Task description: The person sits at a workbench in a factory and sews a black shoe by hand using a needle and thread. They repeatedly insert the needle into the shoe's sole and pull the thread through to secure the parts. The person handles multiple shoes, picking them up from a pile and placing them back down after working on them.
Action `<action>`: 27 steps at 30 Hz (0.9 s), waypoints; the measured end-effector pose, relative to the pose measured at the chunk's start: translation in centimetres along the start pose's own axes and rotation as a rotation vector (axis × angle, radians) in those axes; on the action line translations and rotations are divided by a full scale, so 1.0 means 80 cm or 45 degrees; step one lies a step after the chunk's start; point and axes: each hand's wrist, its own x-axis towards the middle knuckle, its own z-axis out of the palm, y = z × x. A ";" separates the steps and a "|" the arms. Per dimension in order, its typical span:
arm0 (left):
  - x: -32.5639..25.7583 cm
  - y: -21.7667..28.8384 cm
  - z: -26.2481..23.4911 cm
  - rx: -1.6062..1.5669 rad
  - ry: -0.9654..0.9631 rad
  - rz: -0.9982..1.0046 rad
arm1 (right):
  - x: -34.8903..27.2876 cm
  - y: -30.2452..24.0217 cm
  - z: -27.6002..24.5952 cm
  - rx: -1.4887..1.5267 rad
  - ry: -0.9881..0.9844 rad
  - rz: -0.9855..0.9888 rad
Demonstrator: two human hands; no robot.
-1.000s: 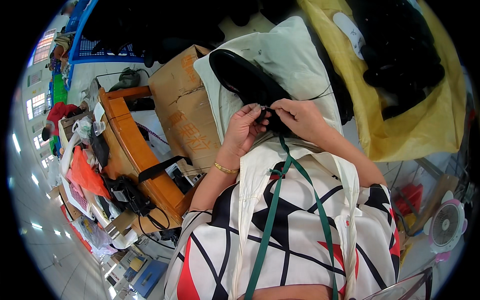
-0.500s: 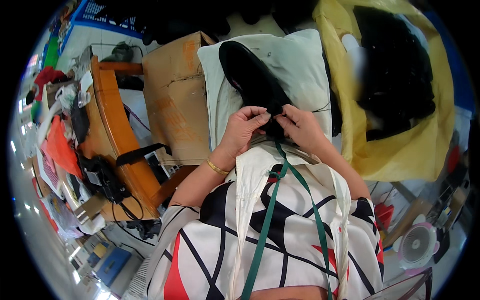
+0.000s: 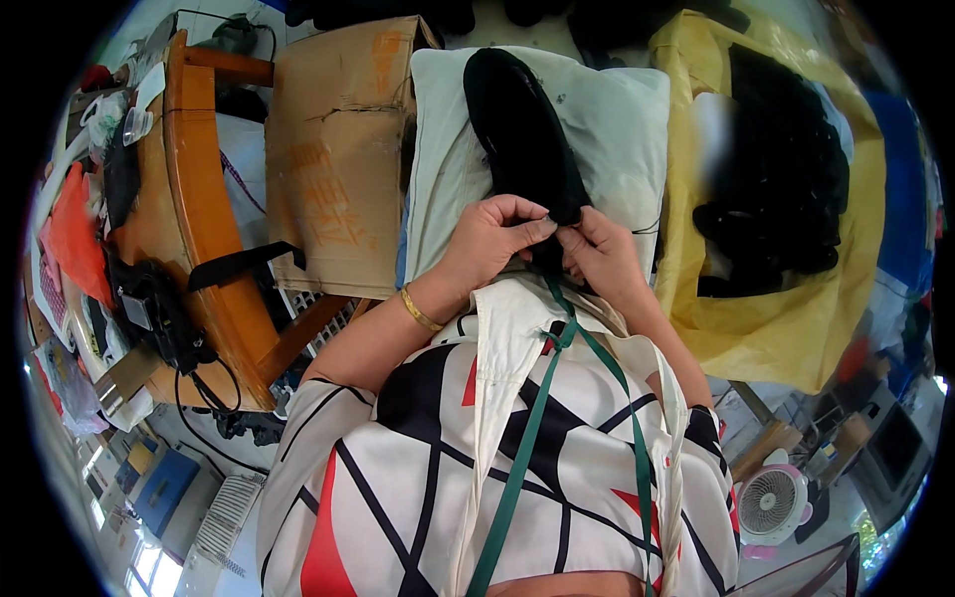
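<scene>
A long black shoe upper [image 3: 521, 129] lies on a white cloth [image 3: 617, 129] spread in front of me. My left hand [image 3: 489, 239] and my right hand [image 3: 597, 254] meet at its near end, fingers pinched on the black material. A gold bangle [image 3: 419, 309] circles my left wrist. A green strap [image 3: 537, 418] hangs down my patterned top. What the fingertips hold between them is hidden.
A brown cardboard box [image 3: 338, 149] stands left of the cloth. A yellow bag [image 3: 786, 298] with several black pieces [image 3: 776, 179] lies to the right. A wooden chair [image 3: 199, 219] with a black strap is at far left. A small pink fan [image 3: 774, 502] sits lower right.
The view has shifted, so the shoe piece and cloth sit more centred. Both hands stay pinched on the near end of the black piece, with small finger movements.
</scene>
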 end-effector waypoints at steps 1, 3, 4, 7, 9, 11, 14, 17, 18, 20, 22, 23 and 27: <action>0.001 0.000 -0.001 0.005 -0.004 0.000 | 0.000 0.000 0.001 0.023 0.001 0.027; 0.002 0.000 -0.003 0.013 -0.010 -0.004 | 0.001 0.001 0.001 0.058 -0.003 0.033; 0.002 0.002 -0.003 0.017 -0.012 -0.007 | 0.002 0.002 0.002 0.076 -0.004 0.035; 0.003 0.001 -0.005 0.027 -0.017 0.002 | 0.003 0.000 0.003 0.050 0.001 0.028; 0.003 0.000 -0.004 0.033 -0.006 0.007 | 0.003 0.000 0.004 0.052 0.006 0.028; 0.003 0.003 -0.001 0.040 0.020 0.003 | 0.004 -0.001 0.005 0.034 0.015 0.018; 0.003 0.001 -0.005 0.044 -0.007 0.015 | 0.005 -0.001 0.007 -0.053 0.045 -0.090; 0.005 0.000 -0.007 0.000 -0.020 -0.005 | 0.005 0.002 0.007 -0.156 0.075 -0.282; 0.005 0.000 -0.008 -0.003 -0.016 -0.004 | 0.001 -0.004 0.006 -0.176 0.053 -0.297; 0.005 0.000 -0.008 -0.009 -0.006 -0.002 | -0.001 -0.010 0.006 -0.175 0.020 -0.313; 0.005 0.002 -0.008 0.054 -0.024 -0.026 | 0.000 -0.013 0.008 -0.131 0.003 -0.314; 0.004 0.002 -0.008 0.085 -0.032 -0.038 | 0.000 -0.015 0.010 -0.132 -0.004 -0.297; 0.004 -0.002 -0.007 0.078 0.003 -0.007 | 0.003 -0.024 0.012 -0.178 -0.037 -0.268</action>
